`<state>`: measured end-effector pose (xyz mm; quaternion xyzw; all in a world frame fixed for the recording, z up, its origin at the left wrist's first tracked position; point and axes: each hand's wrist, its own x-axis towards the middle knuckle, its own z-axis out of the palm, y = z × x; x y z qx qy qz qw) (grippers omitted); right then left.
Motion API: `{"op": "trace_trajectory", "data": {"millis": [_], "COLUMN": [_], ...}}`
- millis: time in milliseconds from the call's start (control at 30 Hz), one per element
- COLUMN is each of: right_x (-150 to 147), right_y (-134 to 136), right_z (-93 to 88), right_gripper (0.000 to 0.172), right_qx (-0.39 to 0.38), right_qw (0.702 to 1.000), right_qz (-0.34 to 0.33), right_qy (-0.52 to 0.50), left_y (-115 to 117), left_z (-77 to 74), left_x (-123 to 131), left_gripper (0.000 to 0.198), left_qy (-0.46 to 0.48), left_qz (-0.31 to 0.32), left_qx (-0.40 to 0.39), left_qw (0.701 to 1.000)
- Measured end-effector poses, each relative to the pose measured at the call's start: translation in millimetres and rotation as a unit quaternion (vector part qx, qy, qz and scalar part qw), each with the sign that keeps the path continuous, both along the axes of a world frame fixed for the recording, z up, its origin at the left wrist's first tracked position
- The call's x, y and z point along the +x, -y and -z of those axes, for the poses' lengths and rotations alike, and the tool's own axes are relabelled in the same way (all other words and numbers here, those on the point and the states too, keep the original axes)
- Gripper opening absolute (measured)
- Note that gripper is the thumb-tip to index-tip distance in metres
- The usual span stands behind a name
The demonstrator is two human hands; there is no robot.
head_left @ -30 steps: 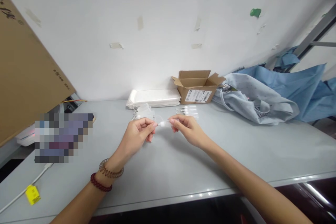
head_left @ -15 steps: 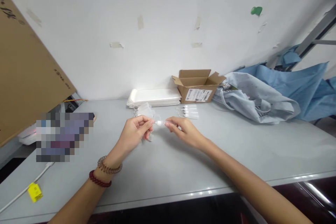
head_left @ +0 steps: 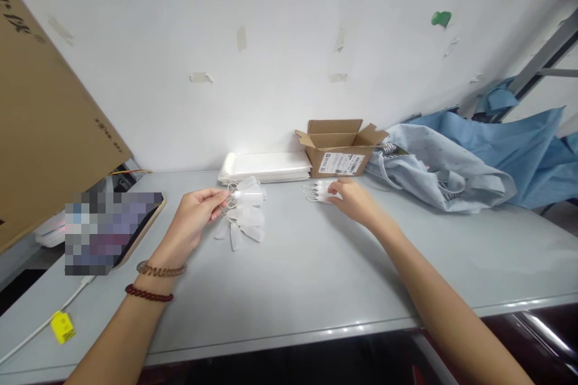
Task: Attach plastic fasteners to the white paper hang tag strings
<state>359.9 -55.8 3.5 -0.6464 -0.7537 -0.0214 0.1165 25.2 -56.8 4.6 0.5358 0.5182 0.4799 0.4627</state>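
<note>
Several small clear-white tags with thin loops lie in a loose pile [head_left: 246,215] left of the middle of the grey table. At the pile's upper left, my left hand [head_left: 203,207] pinches the loop end of one white tag [head_left: 248,195], which points to the right. To the right lies a small row of similar tags [head_left: 321,192], their loops facing left. My right hand [head_left: 354,200] is over the right end of this row, thumb and fingertips at the tags; whether it grips one cannot be made out.
Behind the tags sit a stack of white flat pieces [head_left: 271,165] and an open cardboard box [head_left: 341,159]. A light blue cloth bag [head_left: 442,165] lies at the right. A phone [head_left: 112,231], a cable and a large cardboard sheet [head_left: 49,114] are at the left.
My hands have moved apart from the middle. The left hand went left with a tag to the pile; the right hand moved right and up to the row and let go of the piece.
</note>
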Motion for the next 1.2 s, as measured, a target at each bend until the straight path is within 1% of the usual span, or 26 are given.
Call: {"op": "trace_trajectory", "data": {"millis": [100,233,333,433,533,600,633,700,800,900,967,1067,1200], "right_x": [1,4,4,3,-2,-7,-11,-21,-38,-55,-63,-70,-71], "right_y": [0,-3,-4,-4,0,4,7,13,23,31,35,38,40], "right_z": [0.5,4.3,7.9,9.7,6.9,2.0,-1.2,-7.8,-14.7,-15.4,-13.7,-11.5,-10.7], "right_gripper": [0.011,0.013,0.012,0.012,0.012,0.013,0.014,0.017,0.024,0.029,0.030,0.030,0.031], "right_qx": [-0.013,-0.022,-0.029,-0.027,-0.003,0.023,0.034,0.042,0.001,-0.043,-0.055,-0.059,-0.048], "right_qw": [1.000,1.000,0.999,0.999,1.000,0.997,0.994,0.980,0.939,0.889,0.870,0.862,0.857], "right_qz": [0.000,-0.007,-0.013,-0.015,-0.029,-0.057,-0.072,-0.097,-0.108,-0.116,-0.116,-0.116,-0.119], "right_qy": [-0.002,0.001,0.009,0.016,-0.001,-0.045,-0.079,-0.171,-0.327,-0.441,-0.477,-0.491,-0.500], "left_y": [-2,1,1,-3,-7,-4,-2,6,18,27,30,33,36], "left_z": [-0.7,-8.2,-9.8,-3.9,1.4,-0.1,-2.5,-9.0,-17.7,-19.1,-16.8,-13.3,-13.7], "left_x": [-6,-8,-7,-7,-6,-3,0,5,15,23,28,37,44], "left_gripper": [0.028,0.029,0.032,0.032,0.030,0.029,0.029,0.030,0.030,0.033,0.038,0.041,0.031], "left_qy": [-0.034,-0.096,-0.142,-0.183,-0.190,-0.169,-0.151,-0.098,-0.024,-0.026,-0.045,-0.057,-0.068], "left_qz": [0.010,0.019,0.009,-0.055,-0.109,-0.118,-0.111,-0.072,0.023,0.122,0.170,0.207,0.250], "left_qx": [-0.026,-0.059,-0.060,-0.022,0.041,0.078,0.089,0.095,0.076,0.065,0.048,0.012,-0.010], "left_qw": [0.999,0.993,0.988,0.981,0.975,0.975,0.978,0.988,0.997,0.990,0.983,0.976,0.966]}}
